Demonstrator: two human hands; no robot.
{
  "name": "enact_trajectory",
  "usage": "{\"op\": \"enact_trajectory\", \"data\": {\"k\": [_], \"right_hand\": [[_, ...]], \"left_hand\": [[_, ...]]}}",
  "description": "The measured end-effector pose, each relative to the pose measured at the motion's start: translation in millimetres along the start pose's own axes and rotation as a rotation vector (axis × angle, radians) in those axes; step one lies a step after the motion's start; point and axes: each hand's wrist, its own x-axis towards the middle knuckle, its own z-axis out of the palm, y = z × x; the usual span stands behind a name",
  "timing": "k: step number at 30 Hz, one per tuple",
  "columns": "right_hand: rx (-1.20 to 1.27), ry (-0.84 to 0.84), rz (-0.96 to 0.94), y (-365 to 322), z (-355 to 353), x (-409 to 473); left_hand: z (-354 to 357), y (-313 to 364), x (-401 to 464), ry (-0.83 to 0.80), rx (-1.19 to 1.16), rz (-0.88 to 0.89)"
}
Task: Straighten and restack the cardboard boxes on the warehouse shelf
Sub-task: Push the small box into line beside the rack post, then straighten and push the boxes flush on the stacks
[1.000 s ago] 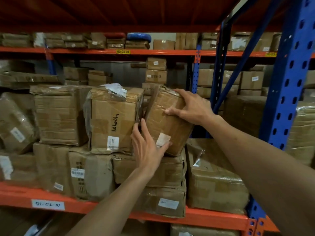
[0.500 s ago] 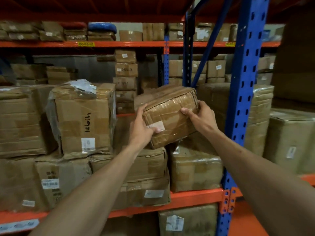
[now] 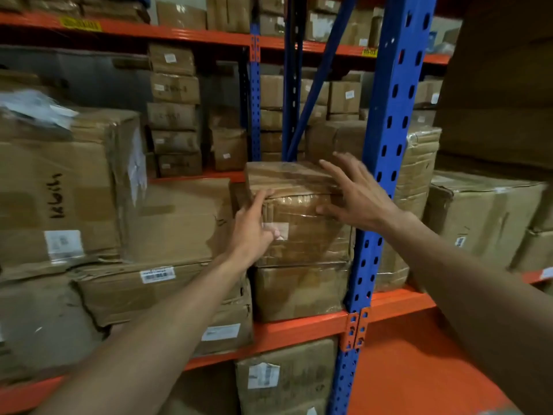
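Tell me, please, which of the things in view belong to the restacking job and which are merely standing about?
In the job:
- taped box
- box beneath it
- left hand
- right hand

Standing about:
- blue upright
- handwritten box
- rear stack
- lower-shelf box

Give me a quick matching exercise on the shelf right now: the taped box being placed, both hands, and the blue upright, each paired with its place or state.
Things:
1. taped box
2. left hand
3. right hand
4. blue upright

Places or states:
A. fingers spread open, at the box's upper right corner
B. sits level on top of another box
C. stands just right of the stack, in front of the wrapped boxes
D. pressed against the box's left front edge, near its white label

Pairs: 1-B, 2-D, 3-A, 4-C
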Motion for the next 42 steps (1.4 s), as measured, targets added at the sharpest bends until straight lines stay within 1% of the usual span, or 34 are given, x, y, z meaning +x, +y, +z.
{"op": "enact_trajectory", "data": {"k": [2, 3, 7, 11, 15, 18, 19, 20, 21, 22, 24, 25, 26, 27, 29, 31, 34, 36, 37, 38, 40, 42], "right_hand": [[0.042, -0.191, 0.061, 11.5, 8.1, 9.4], [0.026, -0.229, 0.054, 13.6, 11.0, 11.3], [-0.074, -0.195, -0.019, 14.7, 17.9, 10.7], [-0.086, -0.248, -0.053, 12.9, 17.6, 9.3], [-0.069, -0.279, -0.083, 16.8, 12.5, 5.4], [-0.043, -0.226, -0.148, 11.1, 3.0, 9.8], [-0.012, -0.196, -0.182, 4.0, -2.1, 14.7], [0.023, -0.163, -0.213, -5.7, -7.0, 21.9], [0.056, -0.134, -0.244, -18.0, -12.3, 30.3], [0.084, -0.110, -0.277, -32.8, -17.3, 39.3], [0.119, -0.081, -0.353, -67.6, -24.5, 56.6], [0.116, -0.057, -0.403, -87.9, -28.4, 64.4], [0.093, -0.021, -0.459, -108.8, -32.1, 72.6], [0.057, 0.022, -0.521, -130.5, -36.5, 80.4], [-0.040, 0.097, -0.668, -175.9, -46.1, 94.8], [-0.177, 0.176, -0.808, -221.2, -56.0, 106.8], [-0.446, 0.269, -0.934, -286.2, -64.4, 119.9], [-0.608, 0.268, -0.977, -324.8, -65.2, 124.1], [-0.668, 0.266, -0.997, -340.9, -65.3, 123.5], [-0.734, 0.263, -1.022, -355.0, -66.0, 121.9], [-0.892, 0.204, -1.054, -377.9, -66.6, 120.1], [-1.010, 0.147, -1.044, -392.1, -67.8, 121.9]], "left_hand": [[0.6, -4.6, 4.2, -0.031, 0.027, 0.013], [0.0, -4.8, 4.9, -0.035, 0.052, 0.019], [-1.1, -1.7, 2.4, -0.034, 0.072, 0.006], [-1.7, 4.4, -6.6, -0.036, 0.075, -0.020], [-5.4, 14.7, -12.8, -0.076, 0.042, -0.090], [-19.5, 19.7, -16.6, -0.150, 0.076, -0.101], [-27.3, 20.2, -19.5, -0.137, 0.104, -0.094], [-36.8, 20.5, -24.0, -0.090, 0.148, -0.089], [-48.2, 20.4, -29.5, 0.000, 0.203, -0.078], [-62.1, 19.1, -35.1, 0.140, 0.292, -0.044], [-93.2, 14.4, -49.9, 0.454, 0.557, 0.047], [-110.7, 10.0, -56.2, 0.574, 0.663, 0.049], [-128.0, 7.1, -62.0, 0.665, 0.710, 0.000], [-143.3, 5.1, -67.0, 0.717, 0.695, -0.096], [-168.7, -2.9, -77.2, 0.763, 0.603, -0.307], [-186.2, -15.1, -85.6, 0.753, 0.523, -0.444], [-202.2, -36.8, -90.6, 0.674, 0.347, -0.612], [-205.2, -50.4, -89.5, 0.625, 0.262, -0.678], [-205.6, -55.8, -87.6, 0.610, 0.256, -0.690], [-205.1, -60.7, -85.7, 0.601, 0.259, -0.694], [-203.0, -64.9, -82.0, 0.602, 0.292, -0.697], [-200.5, -67.7, -80.8, 0.638, 0.337, -0.680]]}}
